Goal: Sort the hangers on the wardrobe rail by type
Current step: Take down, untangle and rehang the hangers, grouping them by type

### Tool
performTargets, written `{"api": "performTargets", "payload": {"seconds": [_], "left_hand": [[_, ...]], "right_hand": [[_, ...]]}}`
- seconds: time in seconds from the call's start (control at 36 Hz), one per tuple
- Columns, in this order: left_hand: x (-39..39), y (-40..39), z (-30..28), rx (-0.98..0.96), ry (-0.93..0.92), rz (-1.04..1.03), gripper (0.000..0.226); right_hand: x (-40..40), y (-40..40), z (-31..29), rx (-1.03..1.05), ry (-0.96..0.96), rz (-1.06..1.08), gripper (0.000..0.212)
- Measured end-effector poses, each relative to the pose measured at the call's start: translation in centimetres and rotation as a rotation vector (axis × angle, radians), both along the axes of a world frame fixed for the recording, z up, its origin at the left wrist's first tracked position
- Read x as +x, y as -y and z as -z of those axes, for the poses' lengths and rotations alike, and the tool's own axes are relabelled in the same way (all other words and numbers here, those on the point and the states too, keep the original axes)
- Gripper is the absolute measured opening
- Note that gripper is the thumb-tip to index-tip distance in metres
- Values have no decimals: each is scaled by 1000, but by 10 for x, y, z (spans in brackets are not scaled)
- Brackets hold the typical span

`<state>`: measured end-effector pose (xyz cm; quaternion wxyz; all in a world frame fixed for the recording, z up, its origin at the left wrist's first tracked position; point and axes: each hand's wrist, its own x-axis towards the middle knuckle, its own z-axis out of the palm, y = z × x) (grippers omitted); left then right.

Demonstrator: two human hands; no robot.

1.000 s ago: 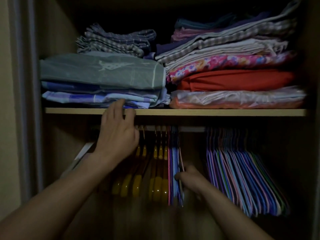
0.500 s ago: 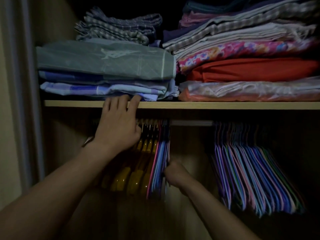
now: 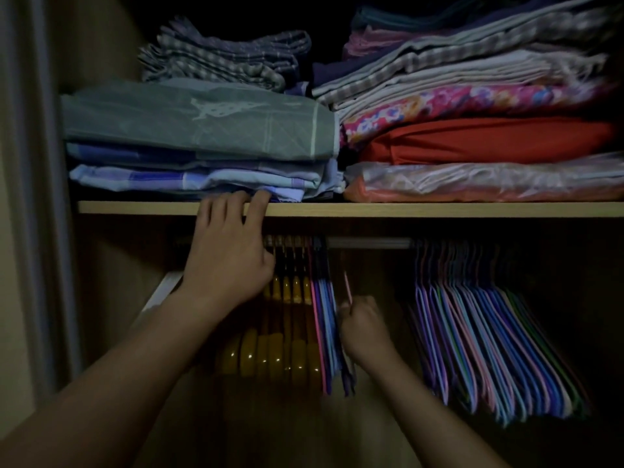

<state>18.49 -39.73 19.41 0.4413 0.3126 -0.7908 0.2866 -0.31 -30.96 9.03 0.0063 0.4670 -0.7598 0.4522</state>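
Note:
Several yellow wooden hangers (image 3: 285, 352) hang at the left of the rail (image 3: 368, 243), with a small bunch of thin coloured hangers (image 3: 326, 319) pressed against their right side. A large group of thin coloured hangers (image 3: 489, 336) hangs further right, past a bare stretch of rail. My left hand (image 3: 226, 261) rests against the shelf edge with its fingertips on top, thumb by the yellow hangers' hooks. My right hand (image 3: 363, 324) pinches a thin pink hanger (image 3: 347, 287) beside the small bunch.
A wooden shelf (image 3: 439, 209) runs just above the rail and carries stacks of folded fabric (image 3: 199, 136), the red and floral pile (image 3: 479, 136) on the right. The wardrobe's side wall (image 3: 101, 96) is at the left. A white edge (image 3: 162, 290) shows below my left wrist.
The small bunch of thin hangers was pushed left against the yellow ones. My right hand has come off the bunch and now pinches a single pink hanger. My left hand stays at the shelf edge.

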Motion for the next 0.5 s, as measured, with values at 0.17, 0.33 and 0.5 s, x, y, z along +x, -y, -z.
{"api": "performTargets", "payload": {"seconds": [0.17,0.33,0.5], "left_hand": [[0,-1,2,14,-3,8,83],[5,-3,4,40,-9,68,89],[14,-28,53,314,-155,271,88]], "right_hand": [[-40,12,-42,128,64,145,34],[-49,-15,-28,324,26,183,35],[-29,-59,57,484,102,118,28]]}}
